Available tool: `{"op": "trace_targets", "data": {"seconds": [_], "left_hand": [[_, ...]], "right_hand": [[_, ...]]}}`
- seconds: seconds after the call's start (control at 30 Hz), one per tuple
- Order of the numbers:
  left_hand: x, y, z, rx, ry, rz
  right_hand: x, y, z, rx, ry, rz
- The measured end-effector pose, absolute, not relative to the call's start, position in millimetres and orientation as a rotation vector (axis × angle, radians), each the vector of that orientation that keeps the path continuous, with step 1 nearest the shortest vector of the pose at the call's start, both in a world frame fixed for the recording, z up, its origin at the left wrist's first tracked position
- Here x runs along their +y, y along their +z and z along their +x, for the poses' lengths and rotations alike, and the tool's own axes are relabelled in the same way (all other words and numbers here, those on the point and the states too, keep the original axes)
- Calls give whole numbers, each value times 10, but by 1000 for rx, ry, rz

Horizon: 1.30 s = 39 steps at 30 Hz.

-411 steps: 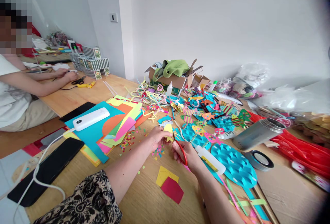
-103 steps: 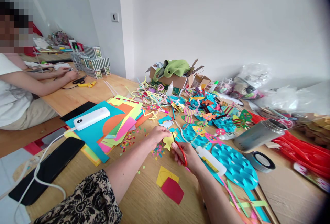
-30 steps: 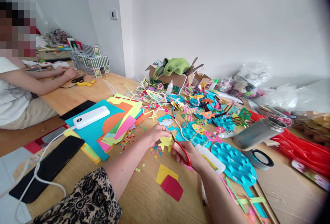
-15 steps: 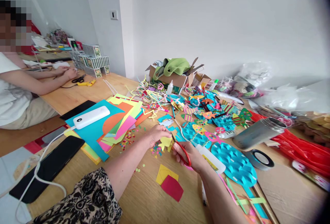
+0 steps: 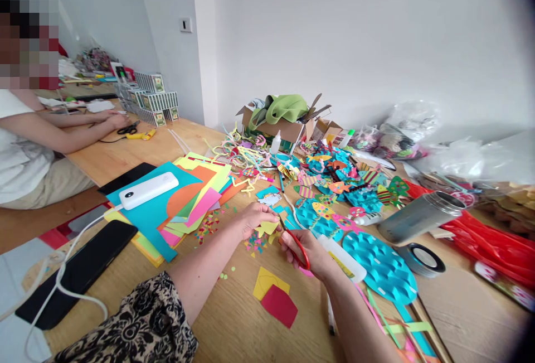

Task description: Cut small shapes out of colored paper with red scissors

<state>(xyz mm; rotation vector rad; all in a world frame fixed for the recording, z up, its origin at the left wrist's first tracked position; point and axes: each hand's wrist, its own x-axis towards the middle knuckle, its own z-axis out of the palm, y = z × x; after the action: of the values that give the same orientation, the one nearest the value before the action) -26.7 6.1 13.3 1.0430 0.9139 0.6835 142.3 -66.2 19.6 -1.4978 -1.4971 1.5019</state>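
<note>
Between the fingers of my left hand (image 5: pixel 256 218) is a small piece of yellow paper (image 5: pixel 266 229) with a cut, notched outline. My right hand (image 5: pixel 304 251) grips red-handled scissors (image 5: pixel 300 252), their blades pointing up and left to the edge of that paper. Tiny coloured paper scraps (image 5: pixel 256 245) lie on the table under my hands. Nearer to me a yellow square (image 5: pixel 267 280) with a drawn curved line is partly covered by a dark red paper piece (image 5: pixel 280 305). A white bottle (image 5: pixel 345 260) lies beside my right wrist.
At left, a white power bank (image 5: pixel 148 190) rests on coloured paper sheets (image 5: pixel 161 235), near a black phone (image 5: pixel 79 274). Paper fish (image 5: pixel 321 211), a metal flask (image 5: pixel 422 215) and a tape roll (image 5: pixel 423 258) lie right. Another person's hands (image 5: pixel 111 119) rest at the far left.
The yellow paper has turned slightly in my left hand and shows a smaller outline below the fingers. Both hands stay in nearly the same place.
</note>
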Motion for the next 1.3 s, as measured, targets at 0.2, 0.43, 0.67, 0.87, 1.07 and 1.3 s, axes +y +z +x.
{"op": "trace_targets", "data": {"seconds": [0.2, 0.43, 0.67, 0.87, 1.07, 1.3], "left_hand": [[69, 111, -279, 942, 719, 1103], [74, 101, -278, 927, 710, 1089], [78, 103, -278, 910, 715, 1070], [79, 102, -279, 923, 733, 1083], [86, 103, -284, 863, 697, 1087], [64, 138, -282, 882, 728, 1084]], "right_hand": [[-663, 207, 1418, -1511, 1491, -1504], [-667, 216, 1420, -1532, 1492, -1487], [-655, 178, 1431, -1535, 1497, -1492], [-654, 177, 1437, -1538, 1500, -1487], [-658, 175, 1436, -1553, 1481, -1514], [-656, 163, 1443, -1570, 1475, -1510]]}}
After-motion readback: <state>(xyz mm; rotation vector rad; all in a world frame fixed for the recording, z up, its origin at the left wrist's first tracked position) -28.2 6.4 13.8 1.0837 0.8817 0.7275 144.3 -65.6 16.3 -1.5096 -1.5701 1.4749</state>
